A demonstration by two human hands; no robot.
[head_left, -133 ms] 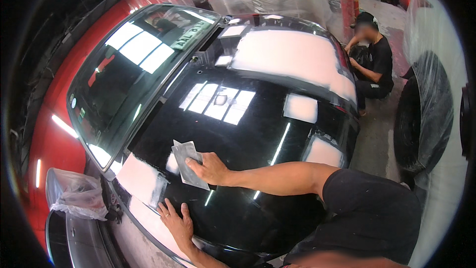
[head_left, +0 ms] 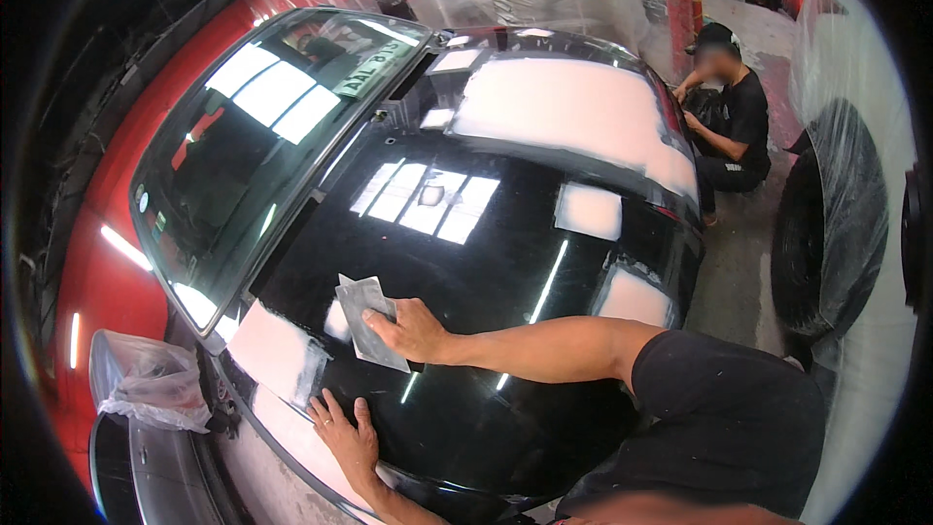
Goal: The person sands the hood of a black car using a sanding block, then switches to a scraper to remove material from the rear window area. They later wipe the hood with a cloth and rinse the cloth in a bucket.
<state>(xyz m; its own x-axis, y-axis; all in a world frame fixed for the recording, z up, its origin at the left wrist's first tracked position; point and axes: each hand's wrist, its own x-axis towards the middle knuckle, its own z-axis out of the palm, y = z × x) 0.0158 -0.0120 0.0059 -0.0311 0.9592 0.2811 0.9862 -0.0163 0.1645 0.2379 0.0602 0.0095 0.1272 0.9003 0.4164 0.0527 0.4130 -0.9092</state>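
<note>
My right hand (head_left: 416,329) presses a grey sheet of sandpaper (head_left: 367,325) flat on the glossy black car bonnet (head_left: 486,282), close to a dull white primer patch (head_left: 277,350) near the left edge. My left hand (head_left: 345,433) rests palm down, fingers spread, on the bonnet's near edge, holding nothing. More white primer patches (head_left: 587,209) sit toward the front of the bonnet, and a large one (head_left: 564,107) lies farther off.
The windscreen (head_left: 243,136) lies to the left. A side mirror wrapped in clear plastic (head_left: 146,379) sticks out at lower left. Another person in black (head_left: 729,126) crouches at the car's far front corner. Plastic-covered objects (head_left: 836,214) stand at right.
</note>
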